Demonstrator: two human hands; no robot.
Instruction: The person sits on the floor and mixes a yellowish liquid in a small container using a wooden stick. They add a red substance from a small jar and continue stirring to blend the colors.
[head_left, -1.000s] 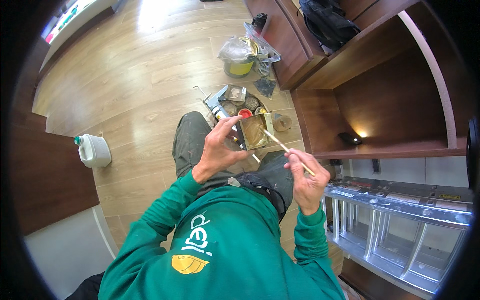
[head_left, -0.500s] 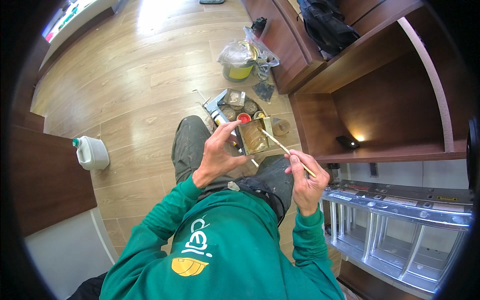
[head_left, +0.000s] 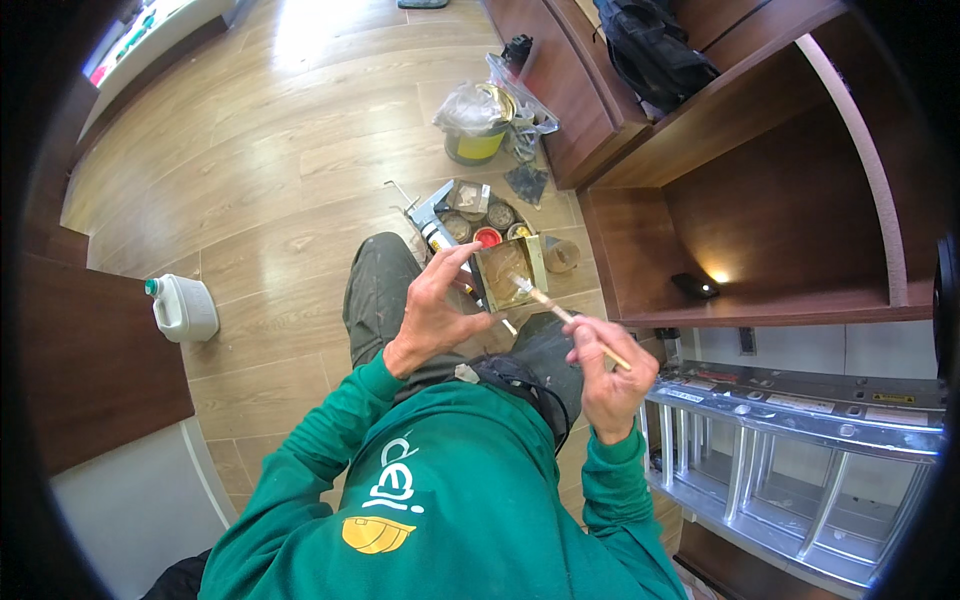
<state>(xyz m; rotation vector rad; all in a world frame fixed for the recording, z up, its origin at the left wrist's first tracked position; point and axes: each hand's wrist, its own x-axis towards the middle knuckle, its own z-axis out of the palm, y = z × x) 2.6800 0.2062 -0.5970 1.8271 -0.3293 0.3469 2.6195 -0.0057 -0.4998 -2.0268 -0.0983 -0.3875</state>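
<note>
My left hand [head_left: 432,308] grips the left side of a small square tray [head_left: 541,264], thumb and fingers spread round its edge. A brown, wet-looking coating [head_left: 500,268] covers the inside of the tray. My right hand [head_left: 610,378] is closed round the wooden handle of a thin paintbrush [head_left: 553,304]. The pale bristles [head_left: 523,285] rest at the tray's inner surface, right of its middle. Just beyond the tray are an open red pot [head_left: 487,237], several small tins [head_left: 500,214] and a caulking gun [head_left: 430,207]. A clear round container [head_left: 563,254] stands to the right.
A bucket [head_left: 476,148] topped with plastic stands farther ahead. On the left is a white jug [head_left: 186,307] with a green cap. To my right are an open brown cabinet [head_left: 635,245] with a lit lamp [head_left: 694,285] inside and a metal ladder [head_left: 790,412]. A black backpack [head_left: 650,50] rests above.
The brush tip has moved toward me inside the tray, and its bristles now show. My right hand has shifted slightly nearer to me. My left hand and the tray have barely moved.
</note>
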